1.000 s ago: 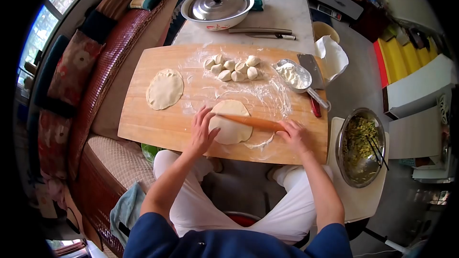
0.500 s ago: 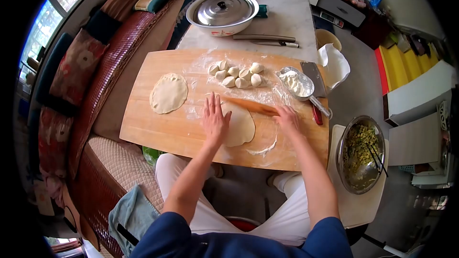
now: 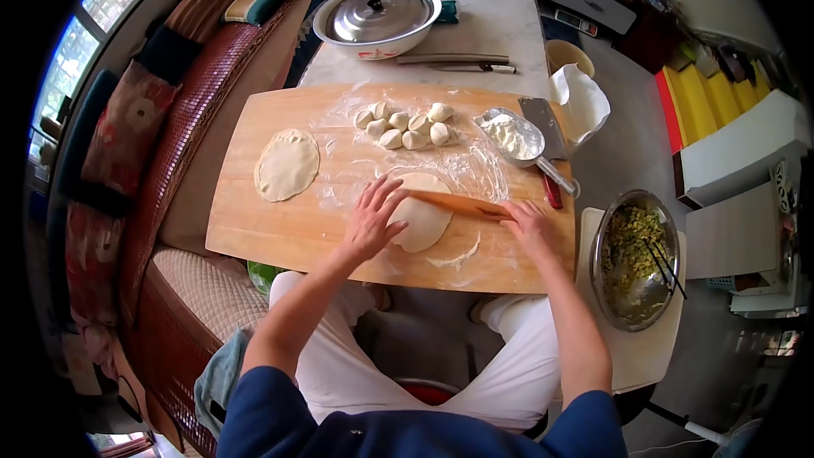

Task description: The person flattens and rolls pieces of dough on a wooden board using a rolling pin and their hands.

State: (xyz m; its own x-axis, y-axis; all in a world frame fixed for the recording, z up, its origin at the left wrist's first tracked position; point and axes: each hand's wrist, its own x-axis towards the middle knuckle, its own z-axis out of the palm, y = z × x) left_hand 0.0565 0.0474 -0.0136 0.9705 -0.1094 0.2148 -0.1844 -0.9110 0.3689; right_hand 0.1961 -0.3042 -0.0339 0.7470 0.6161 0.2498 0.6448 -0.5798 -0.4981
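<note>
A thin round of dough [image 3: 422,229] lies on the floured wooden board [image 3: 246,229], with a wooden rolling pin [image 3: 462,203] across it. Around the pin's right end, the fingers of my right hand [image 3: 530,227] are closed. My left hand [image 3: 370,222] is at the pin's left end and the dough's left edge, its fingers spread and slightly bent. Whether those fingertips press on the pin or the dough is hard to tell. Farther left rests another flat dough round [image 3: 287,164] with a crimped rim. Several small dough pieces [image 3: 415,131] sit behind the pin.
A metal scoop of flour [image 3: 513,136] and a cleaver [image 3: 543,127] lie at the board's right. Behind stands a lidded basin [image 3: 377,17] beside a knife [image 3: 483,68]. A steel bowl of chopped filling [image 3: 632,246] with chopsticks is at right; a sofa [image 3: 195,110] lines the left.
The rolling pin has moved toward me over the dough, from its far part to nearer its middle. My left hand's fingers have spread and bent. The view has shifted slightly.
</note>
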